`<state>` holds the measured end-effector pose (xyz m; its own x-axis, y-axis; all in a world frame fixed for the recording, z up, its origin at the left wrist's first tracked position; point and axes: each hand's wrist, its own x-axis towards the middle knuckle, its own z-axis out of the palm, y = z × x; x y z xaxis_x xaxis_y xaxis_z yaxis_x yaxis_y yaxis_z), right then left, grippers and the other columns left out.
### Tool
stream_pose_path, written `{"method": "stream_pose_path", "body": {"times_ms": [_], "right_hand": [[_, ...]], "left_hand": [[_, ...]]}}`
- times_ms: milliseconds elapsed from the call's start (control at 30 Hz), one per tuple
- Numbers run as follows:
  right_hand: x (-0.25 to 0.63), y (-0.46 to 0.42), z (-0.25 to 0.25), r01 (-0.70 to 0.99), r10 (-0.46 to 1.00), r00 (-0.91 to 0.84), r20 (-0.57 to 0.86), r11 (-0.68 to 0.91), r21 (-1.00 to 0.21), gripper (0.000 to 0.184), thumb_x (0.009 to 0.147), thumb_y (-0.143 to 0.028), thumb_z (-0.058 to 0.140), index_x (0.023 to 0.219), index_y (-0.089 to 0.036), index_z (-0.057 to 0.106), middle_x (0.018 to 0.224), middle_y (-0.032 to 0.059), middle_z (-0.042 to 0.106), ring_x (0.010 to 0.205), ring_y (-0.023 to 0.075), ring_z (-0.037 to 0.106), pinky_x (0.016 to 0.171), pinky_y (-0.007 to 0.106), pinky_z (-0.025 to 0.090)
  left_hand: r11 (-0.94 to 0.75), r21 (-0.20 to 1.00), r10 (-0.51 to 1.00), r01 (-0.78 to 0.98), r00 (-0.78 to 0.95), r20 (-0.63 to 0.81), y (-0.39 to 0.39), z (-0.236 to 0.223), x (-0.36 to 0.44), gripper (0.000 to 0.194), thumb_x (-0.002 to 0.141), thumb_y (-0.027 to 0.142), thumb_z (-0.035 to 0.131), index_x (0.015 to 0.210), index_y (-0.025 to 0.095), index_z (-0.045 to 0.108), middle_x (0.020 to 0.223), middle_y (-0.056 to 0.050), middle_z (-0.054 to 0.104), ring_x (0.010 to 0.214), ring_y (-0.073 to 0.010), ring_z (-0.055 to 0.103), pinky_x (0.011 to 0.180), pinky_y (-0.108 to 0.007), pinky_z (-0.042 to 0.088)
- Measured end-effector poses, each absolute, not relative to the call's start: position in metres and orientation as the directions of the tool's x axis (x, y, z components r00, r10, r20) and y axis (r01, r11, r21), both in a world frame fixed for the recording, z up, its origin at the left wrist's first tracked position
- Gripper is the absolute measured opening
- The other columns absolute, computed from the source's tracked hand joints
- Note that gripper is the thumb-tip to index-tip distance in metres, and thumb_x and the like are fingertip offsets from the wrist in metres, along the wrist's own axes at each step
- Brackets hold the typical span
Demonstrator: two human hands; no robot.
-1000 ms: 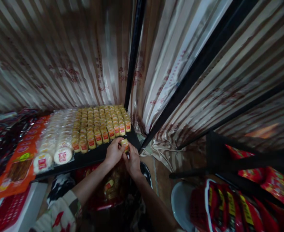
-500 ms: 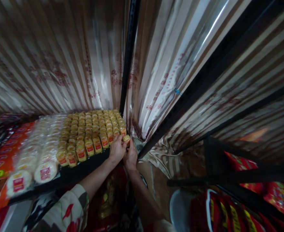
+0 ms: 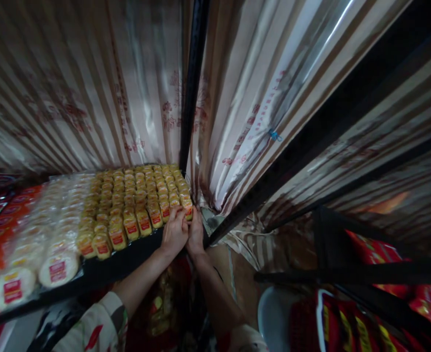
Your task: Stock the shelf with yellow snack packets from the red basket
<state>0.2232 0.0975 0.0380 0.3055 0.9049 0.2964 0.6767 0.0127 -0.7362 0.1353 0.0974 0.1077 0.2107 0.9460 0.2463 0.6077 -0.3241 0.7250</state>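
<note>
Rows of small yellow wrapped cakes (image 3: 117, 233) with red labels stand on a dark shelf (image 3: 105, 271). At the right end of these rows, my two hands come together at the front. My left hand (image 3: 175, 232) has curled fingers against one wrapped cake (image 3: 188, 212) at the front of the last row. From the other side, my right hand (image 3: 196, 232) closes on the same cake. The fingers partly cover it. To the left lie two rows of round white packaged cakes (image 3: 58, 270), also labelled in red.
An upright black post (image 3: 193, 88) rises behind the rows, and a slanting black post (image 3: 252, 205) stands right of my hands. Striped curtain (image 3: 145, 107) hangs behind. Lower right are a pale basin (image 3: 269, 313) and red packages (image 3: 351, 322). Orange packaging (image 3: 12, 230) lies far left.
The wrapped cake between my hands has gone from in front of the rows to the front of the rightmost row. The view has shifted slightly, moving the shelf leftward.
</note>
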Motion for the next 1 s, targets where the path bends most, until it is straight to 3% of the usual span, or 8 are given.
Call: {"method": "stream_pose_path", "body": {"times_ms": [167,367,533,733,1000], "right_hand": [[0.224,0.103,0.029,0.566,0.887,0.355,0.294,0.046,-0.823,0.055,0.081,-0.016,0.036,0.135,-0.009,0.032,0.134,0.0174,0.041,0.125,0.0208,0.039,0.099,0.037,0.041],[0.225,0.105,0.027,0.659,0.867,0.324,0.377,0.079,-0.748,0.057,0.079,-0.01,0.036,0.135,-0.011,0.033,0.132,0.0156,0.044,0.125,0.0204,0.038,0.103,0.039,0.036],[0.225,0.101,0.029,0.697,0.874,0.32,0.365,0.044,-0.716,0.055,0.081,-0.013,0.037,0.136,-0.011,0.033,0.133,0.0158,0.044,0.126,0.0218,0.036,0.103,0.041,0.036],[0.221,0.099,0.033,0.665,0.877,0.345,0.334,0.023,-0.747,0.062,0.079,-0.012,0.038,0.139,-0.009,0.027,0.129,0.0173,0.047,0.122,0.0226,0.04,0.094,0.037,0.044],[0.219,0.079,0.065,0.75,0.862,0.326,0.388,0.015,-0.662,0.054,0.084,-0.02,0.041,0.135,-0.004,0.031,0.134,0.0197,0.042,0.126,0.0245,0.034,0.105,0.041,0.03]], "left_hand": [[-0.352,0.648,0.934,0.675,0.297,0.198,0.094,0.104,0.134,0.035,0.083,0.011,0.04,0.111,0.016,0.059,0.127,-0.008,0.052,0.117,-0.0179,0.049,0.103,-0.032,0.039],[-0.352,0.594,0.932,0.723,0.326,0.156,0.092,0.104,0.133,0.037,0.083,0.01,0.039,0.114,0.013,0.059,0.131,-0.01,0.05,0.12,-0.0194,0.046,0.105,-0.032,0.037],[-0.372,0.572,0.925,0.731,0.344,0.162,0.088,0.106,0.131,0.041,0.083,0.009,0.038,0.121,0.013,0.055,0.132,-0.009,0.05,0.123,-0.0199,0.043,0.107,-0.035,0.033],[-0.355,0.596,0.929,0.72,0.345,0.137,0.088,0.102,0.129,0.038,0.085,0.01,0.036,0.115,0.011,0.058,0.128,-0.009,0.054,0.12,-0.0184,0.047,0.107,-0.032,0.034],[-0.346,0.732,0.933,0.586,0.294,0.206,0.059,0.102,0.11,0.043,0.073,0.001,0.039,0.108,0.015,0.06,0.119,-0.008,0.058,0.107,-0.016,0.055,0.098,-0.031,0.042]]}}
